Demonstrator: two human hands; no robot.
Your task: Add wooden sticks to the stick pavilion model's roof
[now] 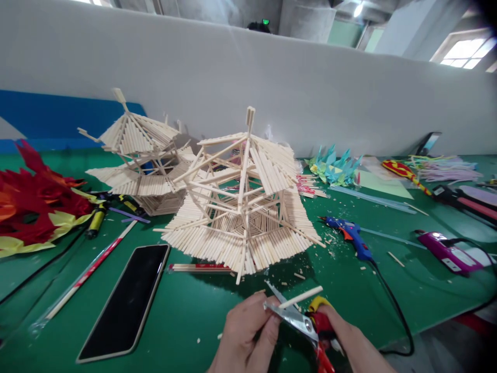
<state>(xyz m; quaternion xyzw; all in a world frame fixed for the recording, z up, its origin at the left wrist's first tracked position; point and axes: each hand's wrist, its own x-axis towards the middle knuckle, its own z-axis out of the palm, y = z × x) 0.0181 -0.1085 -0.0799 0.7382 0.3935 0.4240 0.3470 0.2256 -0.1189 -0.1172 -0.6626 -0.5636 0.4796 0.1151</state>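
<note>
At lower centre, our left hand (248, 329) pinched a wooden stick (305, 296), its held end apparently hidden. Our right hand (349, 331), lower right, gripped scissors (300, 321), blades parted around the stick. A wooden pagoda (267, 247) stood mid-frame.

Window (464, 52) upper right blown out; ceiling lamp (357, 9) glaring. Soft shadows on tabletop (186, 321). Wide-angle bowing, top-right corner dark.

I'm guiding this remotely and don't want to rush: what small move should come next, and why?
I'd probably close the scissors: the right hand has them open, with the wooden stick between their blades and its end in the left hand.
</note>
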